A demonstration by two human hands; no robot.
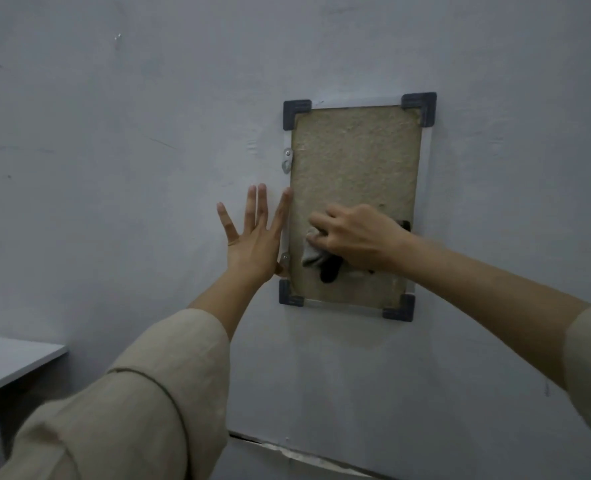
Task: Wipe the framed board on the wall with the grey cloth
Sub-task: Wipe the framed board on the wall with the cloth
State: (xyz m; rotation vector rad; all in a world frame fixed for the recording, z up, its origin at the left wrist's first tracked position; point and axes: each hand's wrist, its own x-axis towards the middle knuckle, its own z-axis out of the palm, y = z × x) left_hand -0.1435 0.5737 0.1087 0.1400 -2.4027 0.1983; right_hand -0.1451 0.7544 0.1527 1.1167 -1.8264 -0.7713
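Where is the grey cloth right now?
In the head view, the grey cloth is bunched under the right hand, pressed against the lower part of the framed board, right of the left hand.

Pale grey-blue painted wall (pixel 121 140) fills nearly whole view. Surface matte, uneven, with small scuffs, faint scratches, tiny chipped spot (pixel 117 37) near top left. Light dim, diffuse, cool; source not in view. Low on wall, horizontal crack (pixel 287 450) with flaked, peeling paint runs rightward; darker band of wall below it. At lower left, corner of grey table top (pixel 13 358) juts in, flat, thin-edged, with shadowed space under it. Floor not visible.
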